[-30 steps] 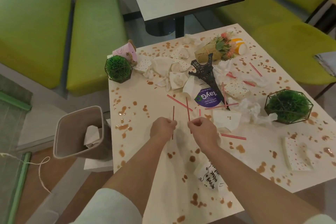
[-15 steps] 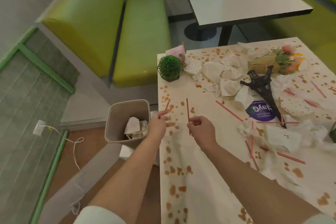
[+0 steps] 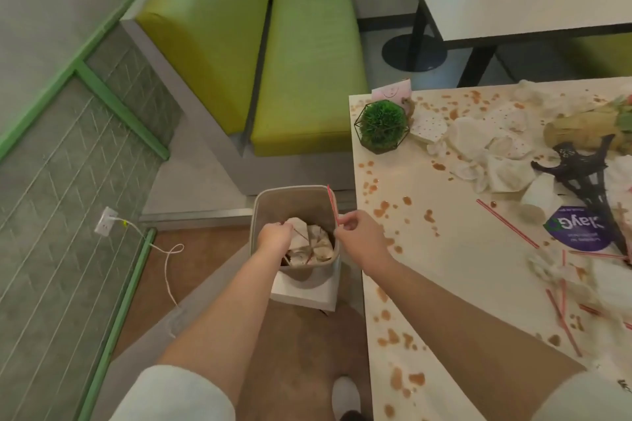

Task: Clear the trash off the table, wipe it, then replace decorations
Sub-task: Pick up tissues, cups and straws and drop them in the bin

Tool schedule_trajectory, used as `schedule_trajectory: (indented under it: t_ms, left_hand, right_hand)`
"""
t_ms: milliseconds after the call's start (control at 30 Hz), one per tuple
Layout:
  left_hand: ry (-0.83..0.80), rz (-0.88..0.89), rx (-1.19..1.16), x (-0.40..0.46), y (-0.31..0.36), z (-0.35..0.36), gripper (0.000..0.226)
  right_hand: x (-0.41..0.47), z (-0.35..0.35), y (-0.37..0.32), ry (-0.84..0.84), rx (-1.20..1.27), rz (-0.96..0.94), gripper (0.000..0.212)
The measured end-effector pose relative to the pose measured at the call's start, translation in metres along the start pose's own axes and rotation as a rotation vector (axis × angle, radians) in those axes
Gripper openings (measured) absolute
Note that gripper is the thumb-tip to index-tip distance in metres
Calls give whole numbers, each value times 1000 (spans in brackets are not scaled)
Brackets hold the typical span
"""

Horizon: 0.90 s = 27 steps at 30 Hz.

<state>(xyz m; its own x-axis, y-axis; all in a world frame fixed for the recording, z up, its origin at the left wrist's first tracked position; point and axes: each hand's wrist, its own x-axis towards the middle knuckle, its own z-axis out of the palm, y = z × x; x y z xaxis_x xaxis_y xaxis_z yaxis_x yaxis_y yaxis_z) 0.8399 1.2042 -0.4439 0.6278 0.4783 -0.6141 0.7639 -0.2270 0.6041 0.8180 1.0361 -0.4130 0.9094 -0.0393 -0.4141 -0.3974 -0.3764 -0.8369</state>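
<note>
Both hands now over bin (image 3: 270, 202), right hand (image 3: 360, 237) pinching straw (image 3: 332, 203), left hand (image 3: 273, 237) grip unclear, stained table (image 3: 427, 284)

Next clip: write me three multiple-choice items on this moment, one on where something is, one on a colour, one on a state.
1. Where is the bin?
A. on the table
B. on the floor beside the table
C. on the bench

2. What colour is the bench?
A. green
B. red
C. blue

3. What is the right hand doing?
A. lying flat
B. pinching a straw
C. gripping a cloth

Answers: 1 B, it stands below the table edge. 2 A, the cushions are yellow-green. 3 B, fingers close on a red-striped straw above the bin.
</note>
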Motion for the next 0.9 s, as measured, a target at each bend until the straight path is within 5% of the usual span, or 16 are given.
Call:
schedule_trajectory:
  t_ms: [433, 600, 900]
  left_hand:
    - [-52, 186, 18, -5, -11, -5, 28]
    - [-105, 244, 46, -25, -8, 16, 16]
    - [-279, 348, 146, -94, 5, 90, 25]
  right_hand:
    - [15, 43, -10, -90, -194, 10, 31]
    - [3, 16, 8, 15, -96, 14, 23]
    - [-33, -75, 52, 204, 117, 70, 8]
